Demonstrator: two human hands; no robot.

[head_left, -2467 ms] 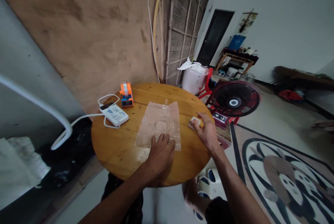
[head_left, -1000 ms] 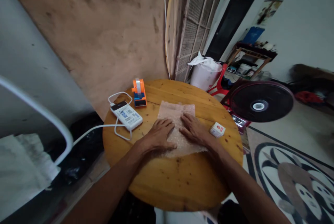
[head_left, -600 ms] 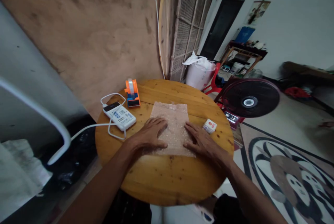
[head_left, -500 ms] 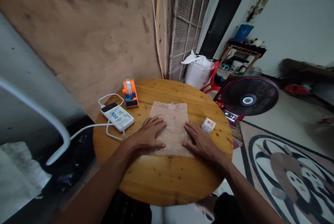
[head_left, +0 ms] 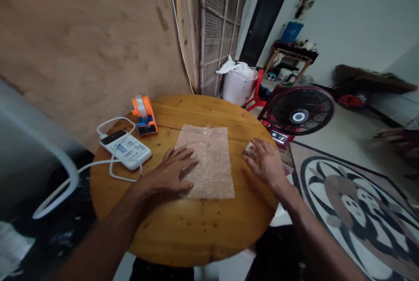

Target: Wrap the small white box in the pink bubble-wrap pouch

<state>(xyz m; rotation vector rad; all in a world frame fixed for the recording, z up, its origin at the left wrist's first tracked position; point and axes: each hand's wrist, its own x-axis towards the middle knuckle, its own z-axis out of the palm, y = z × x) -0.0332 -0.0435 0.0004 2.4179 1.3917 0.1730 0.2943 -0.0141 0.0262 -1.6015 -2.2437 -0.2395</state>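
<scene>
A rectangular sheet of clear bubble wrap (head_left: 212, 159) lies flat on the round wooden table (head_left: 203, 228). My left hand (head_left: 175, 167) rests on its left edge, palm down, with the fingers spread. Off to the right of the sheet, my right hand (head_left: 266, 163) is at a small white box (head_left: 250, 147). Its thumb is on the near side and its fingers reach over the far right side, closed around the box. Part of the box is hidden under those fingers.
An orange and blue tape dispenser (head_left: 145, 115) stands at the table's back left. Near it lies a white power bank (head_left: 131, 152) with a looped white cable. A dark red fan (head_left: 299, 115) stands beyond the right edge, by a white sack (head_left: 238, 84).
My right hand has left the bubble wrap and moved right onto the small box. My left hand stays on the sheet. The whole view has shifted slightly.
</scene>
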